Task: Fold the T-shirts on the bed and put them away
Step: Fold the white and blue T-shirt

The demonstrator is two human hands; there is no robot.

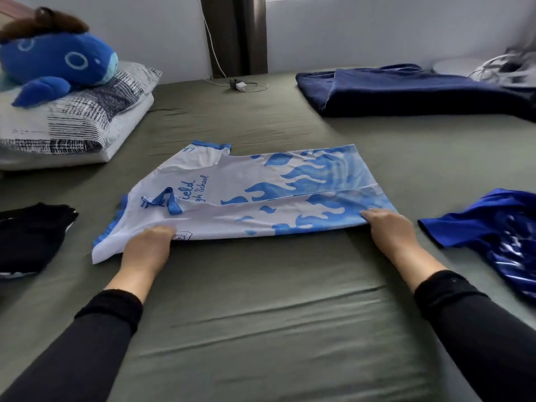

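Observation:
A white T-shirt with blue flames (pixel 246 192) lies sideways in the middle of the olive-green bed (pixel 261 300), collar to the left, its near long side folded over. My left hand (pixel 148 242) grips the near edge by the shoulder, fingers tucked under the cloth. My right hand (pixel 385 224) grips the near edge at the hem end, its fingertips under the fabric. A crumpled bright blue shirt (pixel 499 236) lies to the right. A black garment (pixel 29 236) sits folded at the left.
A navy blanket (pixel 406 88) is spread at the back right beside grey clutter (pixel 510 65). A patterned pillow (pixel 66 120) with a blue whale plush (pixel 58 59) sits back left. A charger with cable (pixel 239 85) lies near the wall.

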